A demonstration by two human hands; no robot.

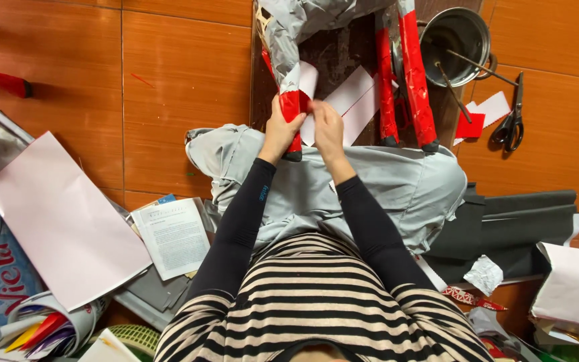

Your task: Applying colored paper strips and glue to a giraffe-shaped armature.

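A paper-covered leg (291, 100) of a model stands up in front of the person's lap. Its upper part is wrapped in crumpled grey paper, and its lower end is wrapped in glossy red paper down to a small black foot that rests at the edge of the grey trousers (343, 188). A white strip of paper (308, 80) sticks out from the leg just above the red band.

The left hand (281, 131) is wrapped around the red part from the left, fingers closed on it. The right hand (328, 127) is just beside it, its fingertips pressed together on the red paper at the leg's right edge.

Two more red legs (410, 80) of the same model stand to the right, their black feet also at the trousers' edge. Behind the legs lie white paper sheets (356, 100) on a dark board. Farther right on the tiled floor (182, 80) are a metal pot (456, 37) with sticks in it, a scrap of red paper (469, 126) and black scissors (512, 124). A large pink sheet (61, 221) and a printed booklet (172, 236) lie on the left, and dark grey sheets (510, 224) on the right.
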